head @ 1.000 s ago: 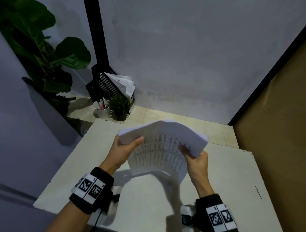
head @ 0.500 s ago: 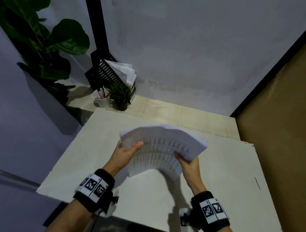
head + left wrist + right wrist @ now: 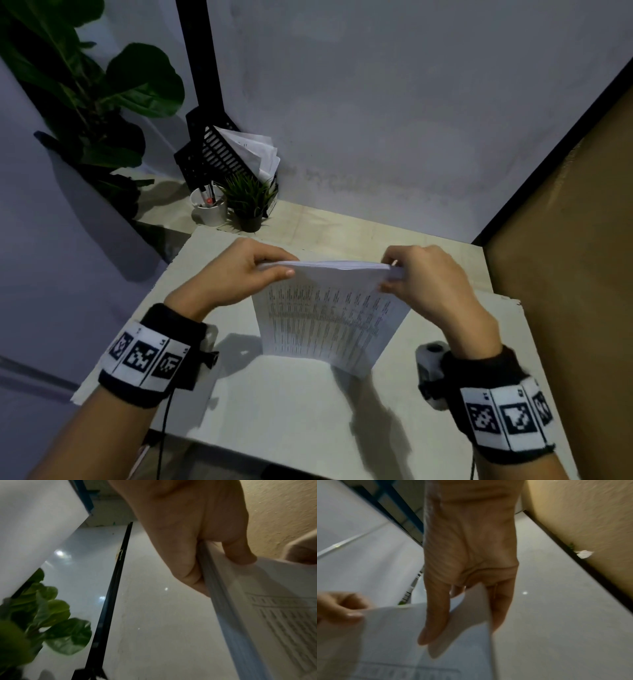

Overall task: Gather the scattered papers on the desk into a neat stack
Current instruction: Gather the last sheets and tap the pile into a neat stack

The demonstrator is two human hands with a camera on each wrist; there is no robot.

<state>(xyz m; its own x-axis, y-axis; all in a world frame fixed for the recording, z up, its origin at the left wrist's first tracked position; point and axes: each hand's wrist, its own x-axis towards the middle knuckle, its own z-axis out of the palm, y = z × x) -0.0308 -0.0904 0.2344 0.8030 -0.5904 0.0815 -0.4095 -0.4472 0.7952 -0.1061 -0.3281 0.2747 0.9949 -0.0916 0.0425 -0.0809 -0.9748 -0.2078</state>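
Note:
A thick stack of printed papers point(image 3: 329, 315) stands on edge on the white desk point(image 3: 291, 411), its printed face toward me. My left hand point(image 3: 246, 274) pinches the stack's top left corner, thumb in front and fingers behind. At the top right corner my right hand point(image 3: 421, 277) holds the stack the same way. The left wrist view shows my left hand point(image 3: 197, 547) with its thumb on the papers point(image 3: 257, 608). The right wrist view is blurred; there my right hand point(image 3: 467, 588) grips the papers point(image 3: 419, 642) between thumb and fingers.
At the desk's far left corner stand a black file rack with papers point(image 3: 233, 154), a white pen cup point(image 3: 209, 207) and a small potted plant point(image 3: 250, 202). A big leafy plant point(image 3: 85, 96) rises at the left. A tan wall point(image 3: 565, 274) borders the right.
The stack has swung from a raised, bowed hold down to standing on edge on the desk. Both hands shifted from its lower sides up to its top corners.

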